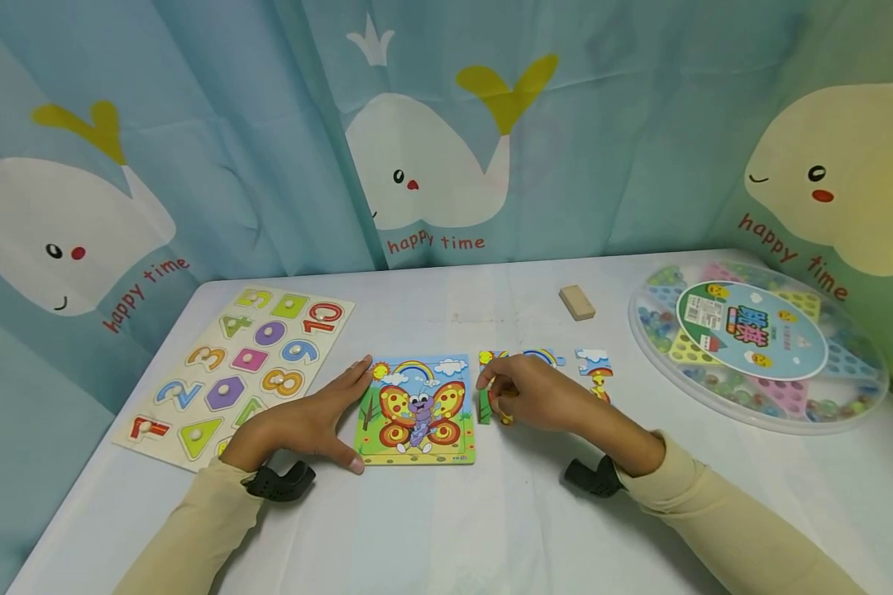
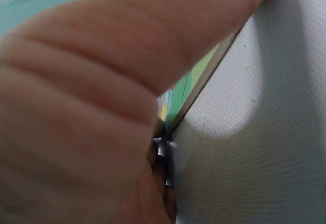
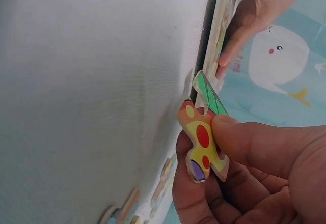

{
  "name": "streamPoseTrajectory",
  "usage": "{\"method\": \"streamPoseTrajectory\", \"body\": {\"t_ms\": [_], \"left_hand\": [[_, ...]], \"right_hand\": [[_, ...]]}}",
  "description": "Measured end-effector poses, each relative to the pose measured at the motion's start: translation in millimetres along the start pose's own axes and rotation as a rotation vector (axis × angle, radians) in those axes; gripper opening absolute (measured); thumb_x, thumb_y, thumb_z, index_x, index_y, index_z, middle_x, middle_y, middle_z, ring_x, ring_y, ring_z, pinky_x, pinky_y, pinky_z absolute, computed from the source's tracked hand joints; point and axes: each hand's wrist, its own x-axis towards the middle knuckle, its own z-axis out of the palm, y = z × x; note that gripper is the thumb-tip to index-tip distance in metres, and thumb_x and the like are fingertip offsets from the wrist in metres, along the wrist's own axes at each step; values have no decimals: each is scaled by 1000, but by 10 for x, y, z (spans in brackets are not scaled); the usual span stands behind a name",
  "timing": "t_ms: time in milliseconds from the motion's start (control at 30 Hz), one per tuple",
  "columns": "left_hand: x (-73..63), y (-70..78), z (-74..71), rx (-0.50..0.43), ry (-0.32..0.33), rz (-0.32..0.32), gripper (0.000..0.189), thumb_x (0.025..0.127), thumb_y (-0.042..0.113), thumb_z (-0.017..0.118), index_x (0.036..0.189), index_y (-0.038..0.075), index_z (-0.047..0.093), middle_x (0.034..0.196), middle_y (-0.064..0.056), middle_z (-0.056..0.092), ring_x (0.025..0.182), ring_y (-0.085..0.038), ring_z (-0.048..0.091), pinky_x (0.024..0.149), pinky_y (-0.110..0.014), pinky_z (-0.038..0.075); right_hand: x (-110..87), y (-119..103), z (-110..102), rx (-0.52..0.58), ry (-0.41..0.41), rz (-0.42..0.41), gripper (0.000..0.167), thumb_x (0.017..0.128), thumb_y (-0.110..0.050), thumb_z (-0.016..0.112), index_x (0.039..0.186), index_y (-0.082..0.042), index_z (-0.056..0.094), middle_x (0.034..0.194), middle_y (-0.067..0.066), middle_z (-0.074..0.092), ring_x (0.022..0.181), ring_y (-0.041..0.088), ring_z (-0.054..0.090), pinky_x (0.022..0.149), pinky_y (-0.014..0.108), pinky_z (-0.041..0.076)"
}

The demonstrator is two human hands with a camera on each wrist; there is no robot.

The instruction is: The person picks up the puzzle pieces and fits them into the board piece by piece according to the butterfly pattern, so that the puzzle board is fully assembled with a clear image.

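A butterfly jigsaw board (image 1: pixel 417 413) with a complete-looking picture lies flat on the table. My left hand (image 1: pixel 305 423) spans its left side, fingers extended at the far corner and thumb at the near corner; in the left wrist view the thumb (image 2: pixel 117 46) hides most of the board. Just right of the board, my right hand (image 1: pixel 539 392) pinches a yellow jigsaw piece (image 3: pixel 202 135) with red spots between thumb and fingers. A green striped piece (image 3: pixel 210 94) appears directly behind it; whether it is held too, I cannot tell.
Loose jigsaw pieces (image 1: pixel 594 361) lie around the right hand, partly hidden by it. A number-and-shape board (image 1: pixel 212 380) is at the left. Farther back sits a small wooden block (image 1: pixel 576 302); a round marble game case (image 1: pixel 752 330) occupies the right. A whale-print curtain (image 1: pixel 283 165) hangs behind.
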Motion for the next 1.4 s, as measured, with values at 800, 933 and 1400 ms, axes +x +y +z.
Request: {"method": "streamPoseTrajectory", "body": {"t_ms": [800, 933, 1400], "left_hand": [[-2, -15, 3, -5, -8, -15, 127, 66, 48, 86, 156, 7, 7, 162, -7, -9, 147, -26, -5, 116, -50, 11], [-6, -9, 3, -7, -7, -21, 127, 66, 48, 86, 156, 7, 7, 162, -7, -8, 147, -26, -5, 116, -50, 11], [6, -3, -9, -15, -6, -6, 128, 66, 46, 87, 156, 5, 7, 162, -9, -8, 147, -26, -5, 116, -50, 10]], "right_hand": [[173, -198, 0, 38, 2, -60, 23, 89, 7, 59, 109, 3, 69, 79, 2, 66, 67, 11, 55, 59, 25, 46], [214, -255, 16, 38, -3, -79, 22, 89, 7, 60, 108, 2, 70, 79, 3, 66, 66, 11, 54, 58, 24, 45], [357, -360, 115, 23, -3, -110, 19, 90, 4, 64, 107, 0, 71, 79, -1, 63, 70, 11, 54, 61, 23, 47]]}}
